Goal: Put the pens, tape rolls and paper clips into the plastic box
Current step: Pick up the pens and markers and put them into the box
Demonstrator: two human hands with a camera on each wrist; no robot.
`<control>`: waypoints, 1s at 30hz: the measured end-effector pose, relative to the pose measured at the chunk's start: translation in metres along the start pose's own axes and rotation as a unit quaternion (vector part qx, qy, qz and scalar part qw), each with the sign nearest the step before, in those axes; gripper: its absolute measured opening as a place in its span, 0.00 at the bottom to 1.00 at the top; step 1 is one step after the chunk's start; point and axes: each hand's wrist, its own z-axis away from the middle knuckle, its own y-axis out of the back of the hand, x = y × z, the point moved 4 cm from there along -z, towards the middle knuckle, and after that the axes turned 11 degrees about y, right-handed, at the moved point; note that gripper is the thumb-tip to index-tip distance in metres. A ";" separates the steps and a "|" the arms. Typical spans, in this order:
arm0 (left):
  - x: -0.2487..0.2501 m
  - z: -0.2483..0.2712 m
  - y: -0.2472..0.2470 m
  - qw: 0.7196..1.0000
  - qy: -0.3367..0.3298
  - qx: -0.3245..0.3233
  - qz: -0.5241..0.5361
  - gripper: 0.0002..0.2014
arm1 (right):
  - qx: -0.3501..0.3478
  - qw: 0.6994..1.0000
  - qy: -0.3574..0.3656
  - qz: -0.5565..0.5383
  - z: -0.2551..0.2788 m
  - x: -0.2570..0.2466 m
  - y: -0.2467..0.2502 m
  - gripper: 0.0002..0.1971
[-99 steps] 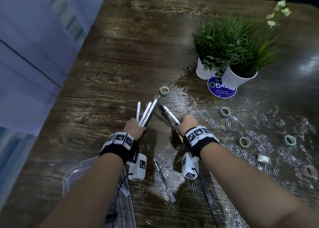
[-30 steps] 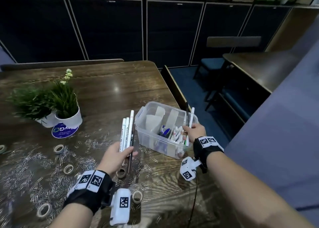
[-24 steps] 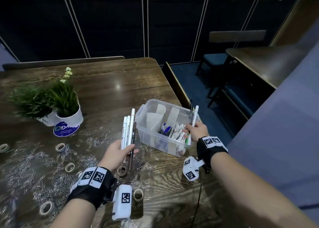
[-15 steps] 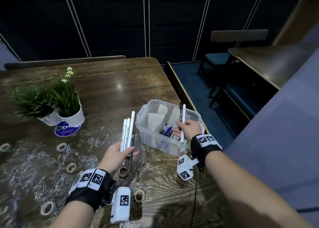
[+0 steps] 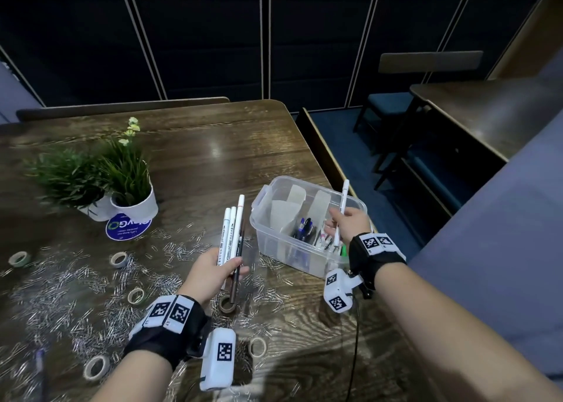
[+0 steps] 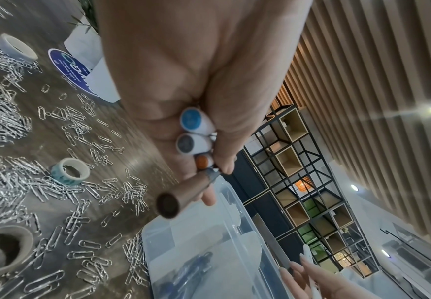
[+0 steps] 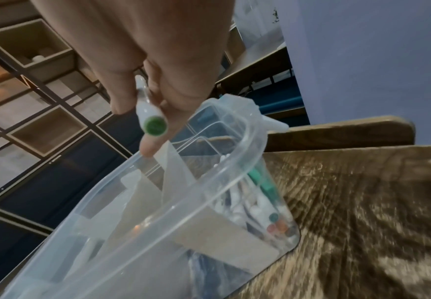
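R hand (image 5: 350, 223) grips white pen (image 5: 341, 211) over plastic box (image 5: 274, 243) | L hand (image 5: 210, 272) grips pens (image 5: 231, 234)

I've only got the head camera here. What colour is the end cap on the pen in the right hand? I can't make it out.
Observer: Green. The right wrist view shows the round green cap of the white pen, pinched by the right hand over the plastic box.
Operator: And the ends of the pens in the left hand?
Observer: In the left wrist view the left hand grips four pens: three white ones capped blue, grey and orange, and one with a brown barrel that sticks out further than the rest.
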 end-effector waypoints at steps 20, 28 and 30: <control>0.018 0.019 -0.043 0.996 -0.027 -0.080 0.030 0.07 | -0.328 0.941 -0.006 0.079 0.056 -0.012 -0.055 0.14; 0.019 0.023 -0.035 0.997 -0.030 -0.064 -0.014 0.12 | -0.302 0.953 -0.027 0.018 0.065 -0.011 -0.055 0.07; 0.016 0.021 -0.031 0.998 -0.012 -0.053 0.023 0.07 | -0.247 0.969 -0.017 0.001 0.051 -0.017 -0.038 0.07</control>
